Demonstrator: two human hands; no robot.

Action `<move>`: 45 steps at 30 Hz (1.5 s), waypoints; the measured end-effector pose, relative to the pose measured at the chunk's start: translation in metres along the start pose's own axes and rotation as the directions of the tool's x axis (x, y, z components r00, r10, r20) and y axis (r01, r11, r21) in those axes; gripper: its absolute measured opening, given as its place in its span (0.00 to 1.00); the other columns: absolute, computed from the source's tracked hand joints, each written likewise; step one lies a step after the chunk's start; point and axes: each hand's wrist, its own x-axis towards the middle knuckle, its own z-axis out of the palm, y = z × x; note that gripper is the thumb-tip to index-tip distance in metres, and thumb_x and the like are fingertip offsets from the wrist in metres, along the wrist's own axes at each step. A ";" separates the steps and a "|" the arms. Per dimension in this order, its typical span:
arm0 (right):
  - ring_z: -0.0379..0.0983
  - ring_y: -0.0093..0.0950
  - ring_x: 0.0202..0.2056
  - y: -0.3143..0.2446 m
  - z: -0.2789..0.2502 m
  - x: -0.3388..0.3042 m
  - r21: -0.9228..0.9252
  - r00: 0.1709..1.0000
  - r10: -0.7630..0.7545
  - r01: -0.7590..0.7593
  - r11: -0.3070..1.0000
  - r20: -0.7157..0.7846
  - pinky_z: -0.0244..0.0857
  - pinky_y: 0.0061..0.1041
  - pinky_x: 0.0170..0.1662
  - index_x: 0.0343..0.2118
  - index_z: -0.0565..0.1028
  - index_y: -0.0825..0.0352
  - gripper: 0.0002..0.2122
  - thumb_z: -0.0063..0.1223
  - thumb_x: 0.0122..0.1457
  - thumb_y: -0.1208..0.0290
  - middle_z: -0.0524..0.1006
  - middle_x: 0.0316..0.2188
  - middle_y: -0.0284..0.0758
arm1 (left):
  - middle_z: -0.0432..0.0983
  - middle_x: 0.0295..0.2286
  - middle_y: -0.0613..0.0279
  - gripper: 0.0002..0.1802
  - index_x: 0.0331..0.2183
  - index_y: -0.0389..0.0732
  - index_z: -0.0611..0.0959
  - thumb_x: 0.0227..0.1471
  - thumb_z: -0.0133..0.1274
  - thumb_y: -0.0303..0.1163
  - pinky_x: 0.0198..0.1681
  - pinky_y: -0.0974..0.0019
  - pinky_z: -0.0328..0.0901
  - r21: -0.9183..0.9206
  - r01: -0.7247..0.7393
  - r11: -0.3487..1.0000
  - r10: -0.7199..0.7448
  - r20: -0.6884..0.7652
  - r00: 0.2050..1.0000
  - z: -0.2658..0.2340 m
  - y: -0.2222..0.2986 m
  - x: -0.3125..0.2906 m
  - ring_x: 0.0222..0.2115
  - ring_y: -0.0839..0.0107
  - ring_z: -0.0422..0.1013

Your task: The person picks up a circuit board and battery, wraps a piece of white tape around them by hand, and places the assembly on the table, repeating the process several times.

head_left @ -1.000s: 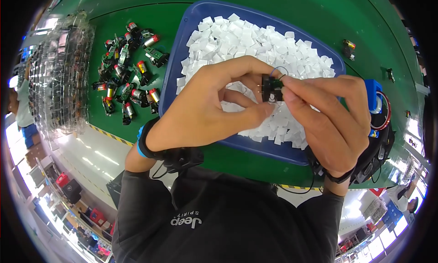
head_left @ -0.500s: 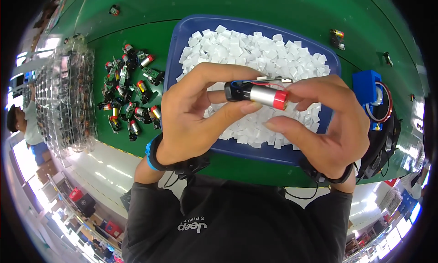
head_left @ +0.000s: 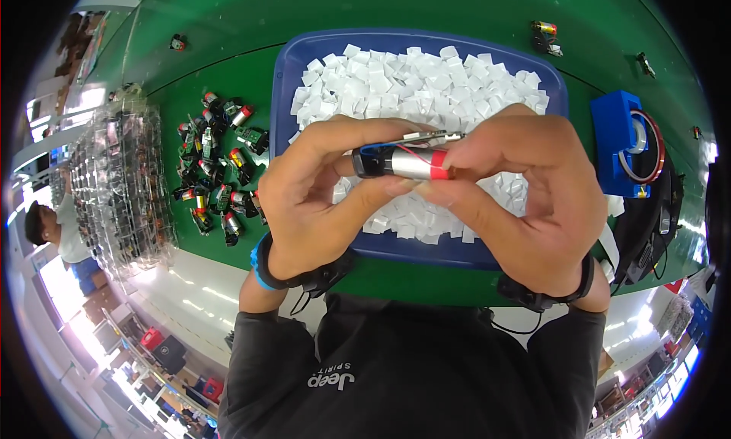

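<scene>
A silver cylindrical battery [head_left: 411,164] with a red end, a black cap and a small circuit board wired along it is held level between both hands. My left hand [head_left: 316,191] grips it by the black cap and the silver body. With thumb and fingers, my right hand [head_left: 533,188] pinches the red end. Below the hands stands a blue tray [head_left: 560,104] heaped with small white square pieces [head_left: 396,81]; the hands hide part of them.
On the green table [head_left: 221,12], a pile of similar battery assemblies [head_left: 209,165] lies left of the tray. Stacked clear plastic trays [head_left: 126,180] stand farther left. A blue holder [head_left: 617,142] with a ring is at right. Another person [head_left: 65,233] is at far left.
My right hand has moved in to the left and taken hold of the battery's red end. The battery has shifted slightly left and sits more level.
</scene>
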 end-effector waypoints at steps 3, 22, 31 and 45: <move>0.76 0.24 0.31 0.001 -0.001 0.000 -0.077 0.996 -0.081 0.083 0.994 0.031 0.72 0.20 0.35 0.40 0.72 0.73 0.18 0.67 0.48 0.87 0.78 0.33 0.41 | 0.77 0.45 0.45 0.21 0.47 0.26 0.75 0.51 0.60 0.16 0.47 0.65 0.74 -0.033 0.045 0.998 -0.046 -0.018 0.999 0.002 0.002 -0.001 0.45 0.63 0.76; 0.78 0.25 0.39 0.003 0.000 0.000 -0.066 1.000 0.001 -0.002 0.998 -0.022 0.74 0.20 0.37 0.45 0.71 0.72 0.16 0.63 0.54 0.84 0.77 0.39 0.39 | 0.78 0.42 0.49 0.21 0.48 0.28 0.76 0.51 0.61 0.15 0.45 0.68 0.74 0.071 0.013 0.997 -0.005 -0.106 0.994 0.004 0.002 -0.003 0.43 0.67 0.77; 0.76 0.24 0.40 0.004 0.001 -0.001 0.106 0.992 0.127 -0.124 0.987 -0.026 0.74 0.20 0.39 0.43 0.70 0.71 0.14 0.61 0.56 0.84 0.74 0.39 0.37 | 0.79 0.40 0.48 0.22 0.46 0.28 0.78 0.46 0.64 0.16 0.41 0.68 0.74 0.245 -0.050 0.968 0.079 -0.110 0.991 0.003 0.003 -0.002 0.38 0.67 0.77; 0.77 0.22 0.39 0.002 0.008 0.000 0.298 0.932 0.363 -0.343 0.891 -0.016 0.74 0.21 0.41 0.44 0.66 0.70 0.16 0.61 0.56 0.84 0.74 0.36 0.35 | 0.81 0.37 0.51 0.18 0.41 0.31 0.81 0.46 0.65 0.18 0.36 0.70 0.73 0.420 -0.112 0.901 0.146 -0.051 0.988 0.003 0.005 0.002 0.33 0.69 0.76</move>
